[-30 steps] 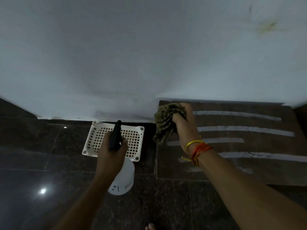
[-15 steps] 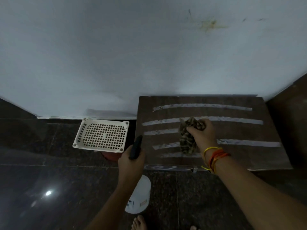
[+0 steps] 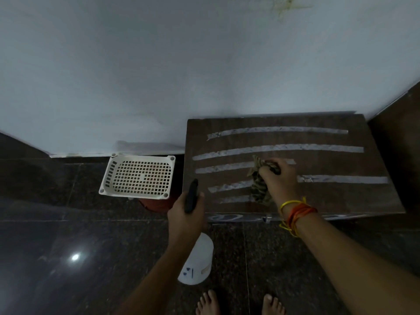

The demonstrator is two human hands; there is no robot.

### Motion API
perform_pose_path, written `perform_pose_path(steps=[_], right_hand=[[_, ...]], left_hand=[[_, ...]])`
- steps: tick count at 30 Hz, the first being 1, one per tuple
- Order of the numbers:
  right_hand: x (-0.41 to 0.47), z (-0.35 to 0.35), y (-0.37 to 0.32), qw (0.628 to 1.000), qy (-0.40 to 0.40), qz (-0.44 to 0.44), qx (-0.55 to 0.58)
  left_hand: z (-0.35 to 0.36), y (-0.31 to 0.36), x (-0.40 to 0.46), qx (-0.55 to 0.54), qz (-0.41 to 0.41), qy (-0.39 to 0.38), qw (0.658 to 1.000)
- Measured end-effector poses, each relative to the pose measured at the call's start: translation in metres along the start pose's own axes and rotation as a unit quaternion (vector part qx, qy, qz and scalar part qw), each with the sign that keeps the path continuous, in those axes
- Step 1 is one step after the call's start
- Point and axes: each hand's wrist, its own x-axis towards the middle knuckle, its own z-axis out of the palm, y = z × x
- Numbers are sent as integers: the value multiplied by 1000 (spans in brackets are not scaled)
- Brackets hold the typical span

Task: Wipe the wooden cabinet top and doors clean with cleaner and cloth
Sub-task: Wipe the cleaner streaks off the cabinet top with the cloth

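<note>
We're looking down at the wooden cabinet top (image 3: pixel 372 189), which sits vs the pale wall (image 3: pixel 159 64) w/ several whitish stripes (image 3: pixel 279 148) running across it. Our right hand (image 3: pixel 278 180) is closed tight round a bunched olive cloth (image 3: pixel 259 189), pressing it onto the top near the middle, btwn the third and fourth stripes; part of the cloth hangs out below the fist twd the front edge. Yellow and orange threads (image 3: pixel 295 214) circle the right wrist. Our left hand (image 3: pixel 185 214) is wrapped round the black spray head (image 3: pixel 191 198) of the white cleaner bottle (image 3: pixel 197 262), held off the cabinet's front left corner, above the dark floor (image 3: pixel 68 246). A white perforated basket (image 3: pixel 138 176) stands left of the cabinet, just beside it. Our bare feet (image 3: pixel 208 303) show at the bottom
</note>
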Motion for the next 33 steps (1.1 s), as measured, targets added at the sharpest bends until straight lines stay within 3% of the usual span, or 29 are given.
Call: perform_pose_path(steps=[4,7,10,24,33], right_hand=[[4,3,0,998,-4,58,10],[3,-1,-2,999,16,18,-34],[-2,-5,-5,999,31,-20,3],[-4,-19,2,999,44,-13,-24],[-24,9,9,1000,19,-23,6]], left_hand=[[1,0,0,3,-10,-4,1000],[2,3,-3,12,-1,-5,1000],[3,4,-5,23,13,-6,1000],[-4,-39,-41,42,-43,-50,997],[-24,-56,-40,24,-60,10,998]])
